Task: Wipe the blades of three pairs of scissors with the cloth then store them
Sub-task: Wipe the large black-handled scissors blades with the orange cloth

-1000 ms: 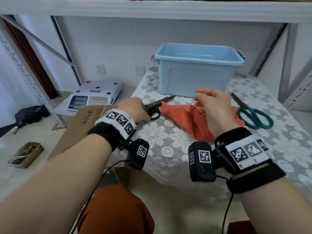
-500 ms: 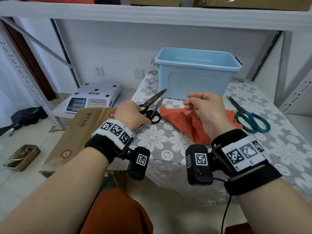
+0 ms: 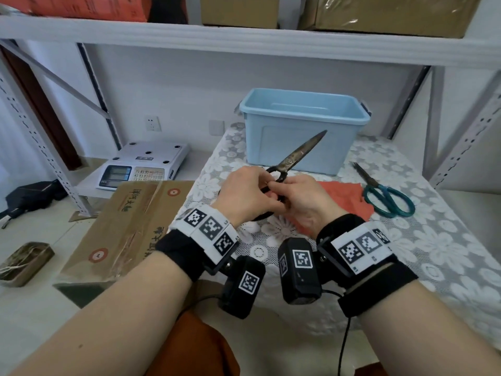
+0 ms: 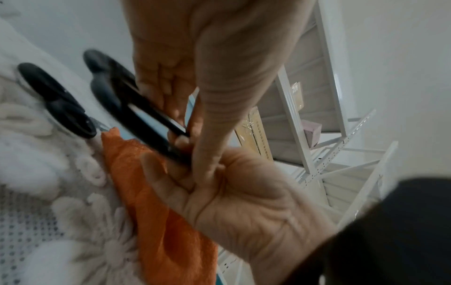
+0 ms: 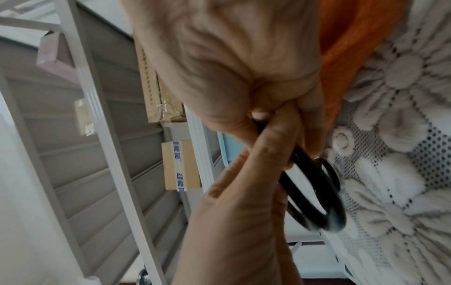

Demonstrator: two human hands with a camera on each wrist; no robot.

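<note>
Black-handled scissors [image 3: 295, 156] with dull, rusty blades are held above the table, blades together and pointing up toward the blue bin [image 3: 303, 118]. My left hand [image 3: 257, 185] grips one handle loop [image 4: 117, 96]. My right hand [image 3: 283, 195] pinches the handles [image 5: 317, 192] from the other side. The orange cloth [image 3: 344, 196] lies on the table under and right of my right hand. Green-handled scissors [image 3: 387, 198] lie right of the cloth. Another black-handled pair [image 4: 56, 102] lies on the table beside the cloth, mostly hidden under my hands in the head view.
The table carries a white lace cover [image 3: 433, 248]. To its left are a cardboard box [image 3: 130, 221], a weighing scale [image 3: 143, 166] and a small tin [image 3: 24, 261] on the floor. A shelf [image 3: 244, 31] with boxes runs overhead.
My left hand lifted the black scissors off the table and raised them; their blades, spread half a second ago, are now together. My right hand left the cloth and took hold of the handles.
</note>
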